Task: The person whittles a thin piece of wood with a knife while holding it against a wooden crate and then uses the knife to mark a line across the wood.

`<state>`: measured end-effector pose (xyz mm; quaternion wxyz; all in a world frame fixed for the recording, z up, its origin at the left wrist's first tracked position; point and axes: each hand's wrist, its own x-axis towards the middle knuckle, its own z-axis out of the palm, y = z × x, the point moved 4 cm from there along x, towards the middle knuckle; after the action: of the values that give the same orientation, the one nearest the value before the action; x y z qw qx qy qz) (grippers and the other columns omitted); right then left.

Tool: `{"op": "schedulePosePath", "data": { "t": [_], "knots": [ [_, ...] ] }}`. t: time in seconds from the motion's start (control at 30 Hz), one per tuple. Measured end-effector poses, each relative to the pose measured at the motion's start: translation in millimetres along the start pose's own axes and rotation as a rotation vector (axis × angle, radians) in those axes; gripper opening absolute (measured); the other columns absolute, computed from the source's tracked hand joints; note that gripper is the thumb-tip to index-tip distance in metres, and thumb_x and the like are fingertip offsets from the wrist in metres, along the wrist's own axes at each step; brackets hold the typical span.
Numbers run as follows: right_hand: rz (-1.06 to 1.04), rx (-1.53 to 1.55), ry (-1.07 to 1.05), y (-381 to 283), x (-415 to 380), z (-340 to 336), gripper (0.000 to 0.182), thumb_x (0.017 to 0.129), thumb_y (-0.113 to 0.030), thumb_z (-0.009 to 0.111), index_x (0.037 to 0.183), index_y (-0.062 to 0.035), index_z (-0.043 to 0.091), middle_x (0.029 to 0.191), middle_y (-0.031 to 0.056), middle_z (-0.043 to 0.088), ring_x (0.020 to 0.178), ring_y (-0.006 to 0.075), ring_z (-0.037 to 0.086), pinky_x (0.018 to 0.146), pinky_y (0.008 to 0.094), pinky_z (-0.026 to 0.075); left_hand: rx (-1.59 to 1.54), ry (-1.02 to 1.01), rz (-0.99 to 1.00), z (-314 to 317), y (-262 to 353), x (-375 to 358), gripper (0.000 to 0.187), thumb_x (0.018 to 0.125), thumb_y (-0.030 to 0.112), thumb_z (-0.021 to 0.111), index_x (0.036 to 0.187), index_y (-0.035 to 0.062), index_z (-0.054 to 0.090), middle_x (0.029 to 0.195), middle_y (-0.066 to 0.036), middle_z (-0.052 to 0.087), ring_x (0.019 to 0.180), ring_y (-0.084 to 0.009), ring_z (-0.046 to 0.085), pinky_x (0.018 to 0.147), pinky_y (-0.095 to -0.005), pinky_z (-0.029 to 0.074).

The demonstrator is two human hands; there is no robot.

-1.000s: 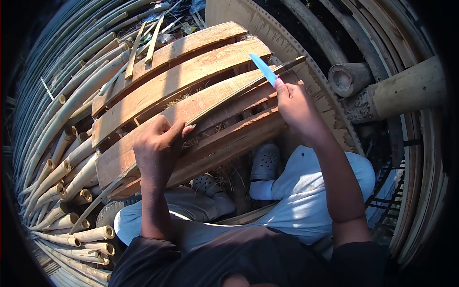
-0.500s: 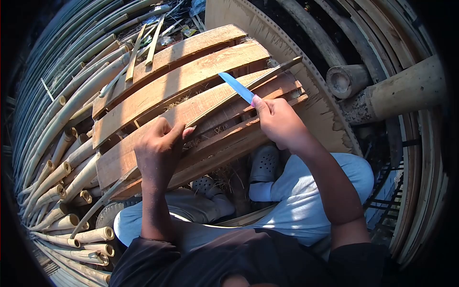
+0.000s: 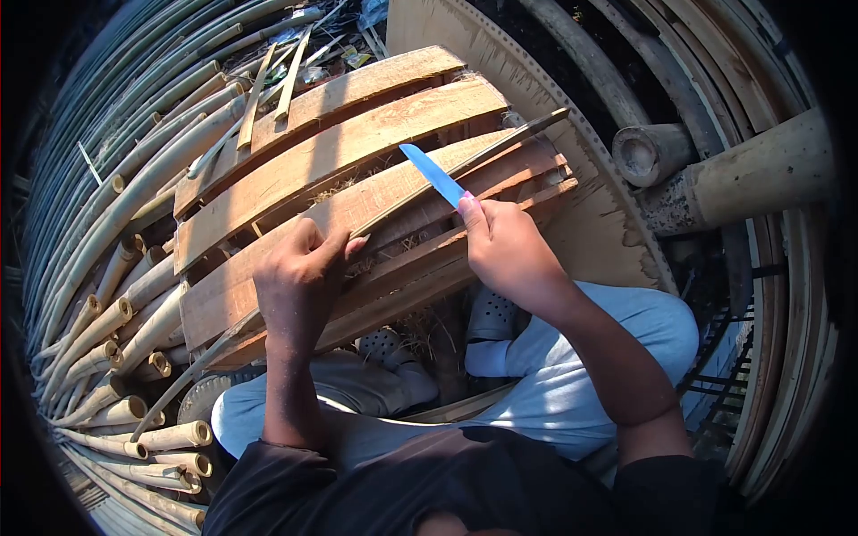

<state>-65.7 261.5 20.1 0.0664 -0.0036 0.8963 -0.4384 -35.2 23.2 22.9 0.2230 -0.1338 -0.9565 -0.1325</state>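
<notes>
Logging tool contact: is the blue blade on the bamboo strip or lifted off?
On it: the blue blade lies against the bamboo strip's edge, gripped by the right hand.

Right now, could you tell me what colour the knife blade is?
Bright blue: the knife blade shows best in the head view.

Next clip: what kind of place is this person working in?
Probably an outdoor bamboo craft yard, in sunlight. Cut bamboo poles lie stacked at one side, and the left hand steadies a bamboo strip across a slatted wooden bench while the right hand holds a blue knife on it.
</notes>
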Motion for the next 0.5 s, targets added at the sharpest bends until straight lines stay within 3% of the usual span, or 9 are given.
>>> {"op": "schedulePosePath", "data": {
  "t": [0.07, 0.1, 0.13, 0.2, 0.27, 0.33, 0.37, 0.4, 0.5],
  "knots": [
    [0.194, -0.039, 0.004, 0.7, 19.7, -32.3, 0.051, 0.111, -0.036, 0.047, 0.084, 0.0044, 0.063, 0.059, 0.0165, 0.059, 0.053, 0.0280, 0.059, 0.056, 0.0429, 0.046, 0.001, -0.004, -0.012, 1.3, -0.5, 0.1, 0.026, 0.088, 0.040, 0.077, 0.083, 0.0166, 0.067, 0.070, -0.003, 0.046, 0.058, -0.0227, 0.053, 0.052, -0.0397, 0.041],
    [0.155, -0.007, 0.069, 4.3, 28.2, -44.6, 0.050, 0.113, -0.038, 0.045, 0.081, -0.0024, 0.059, 0.060, -0.0039, 0.046, 0.056, 0.0049, 0.042, 0.052, 0.0279, 0.038, -0.002, 0.006, -0.001, -0.1, 1.1, -0.3, 0.025, 0.088, 0.040, 0.077, 0.083, 0.0167, 0.068, 0.070, -0.003, 0.046, 0.057, -0.0227, 0.052, 0.052, -0.0397, 0.041],
    [0.206, 0.095, 0.088, 8.6, 30.3, -42.2, 0.049, 0.113, -0.036, 0.046, 0.084, -0.0004, 0.061, 0.060, -0.0020, 0.047, 0.056, 0.0069, 0.044, 0.053, 0.0307, 0.039, -0.005, 0.019, 0.008, -1.6, 2.4, -0.6, 0.025, 0.088, 0.040, 0.077, 0.084, 0.0169, 0.068, 0.070, -0.003, 0.046, 0.057, -0.0227, 0.052, 0.052, -0.0396, 0.041],
    [0.164, -0.087, -0.004, -0.4, 12.7, -18.6, 0.047, 0.113, -0.033, 0.046, 0.085, 0.0015, 0.062, 0.062, 0.0012, 0.050, 0.056, 0.0100, 0.046, 0.055, 0.0346, 0.042, -0.005, 0.008, 0.001, -2.5, 2.1, 0.5, 0.025, 0.088, 0.039, 0.077, 0.084, 0.0168, 0.068, 0.070, -0.003, 0.046, 0.057, -0.0227, 0.052, 0.052, -0.0396, 0.042],
    [-0.016, -0.044, -0.037, -4.1, -0.3, 0.0, 0.047, 0.113, -0.034, 0.046, 0.086, 0.0018, 0.061, 0.062, 0.0021, 0.051, 0.054, 0.0116, 0.045, 0.054, 0.0357, 0.042, -0.008, -0.016, -0.001, -1.9, 1.8, 0.3, 0.025, 0.088, 0.039, 0.077, 0.084, 0.0167, 0.068, 0.070, -0.004, 0.046, 0.057, -0.0228, 0.052, 0.053, -0.0396, 0.042],
    [0.261, -0.045, -0.061, -9.1, 13.5, -31.1, 0.048, 0.113, -0.036, 0.045, 0.086, -0.0006, 0.062, 0.062, 0.0001, 0.052, 0.053, 0.0091, 0.043, 0.052, 0.0326, 0.039, -0.028, -0.001, -0.012, -1.5, 1.3, -0.5, 0.024, 0.089, 0.038, 0.078, 0.084, 0.0164, 0.068, 0.070, -0.004, 0.047, 0.058, -0.0227, 0.053, 0.053, -0.0396, 0.042],
    [0.114, 0.059, 0.072, 18.8, 32.3, -39.0, 0.048, 0.114, -0.037, 0.044, 0.086, -0.0032, 0.062, 0.062, -0.0019, 0.052, 0.053, 0.0064, 0.042, 0.050, 0.0304, 0.037, -0.028, -0.006, -0.014, -1.6, 1.5, -1.0, 0.024, 0.089, 0.038, 0.078, 0.084, 0.0164, 0.068, 0.070, -0.004, 0.047, 0.058, -0.0227, 0.053, 0.053, -0.0396, 0.042],
    [0.183, 0.106, 0.078, 31.2, 39.6, -40.4, 0.048, 0.114, -0.034, 0.044, 0.084, -0.0012, 0.062, 0.061, -0.0004, 0.052, 0.054, 0.0068, 0.043, 0.051, 0.0320, 0.038, -0.018, 0.000, 0.002, -2.8, 3.0, -1.3, 0.024, 0.089, 0.038, 0.077, 0.084, 0.0166, 0.069, 0.070, -0.004, 0.047, 0.058, -0.0226, 0.053, 0.053, -0.0396, 0.042],
    [-0.012, -0.048, -0.103, -4.2, -4.3, 11.3, 0.046, 0.113, -0.032, 0.046, 0.087, 0.0024, 0.063, 0.063, 0.0042, 0.055, 0.054, 0.0104, 0.044, 0.053, 0.0341, 0.039, -0.014, 0.006, 0.007, -3.5, 2.8, 0.0, 0.023, 0.089, 0.038, 0.077, 0.085, 0.0171, 0.069, 0.071, -0.003, 0.047, 0.059, -0.0223, 0.054, 0.053, -0.0395, 0.043]
  ]
}}
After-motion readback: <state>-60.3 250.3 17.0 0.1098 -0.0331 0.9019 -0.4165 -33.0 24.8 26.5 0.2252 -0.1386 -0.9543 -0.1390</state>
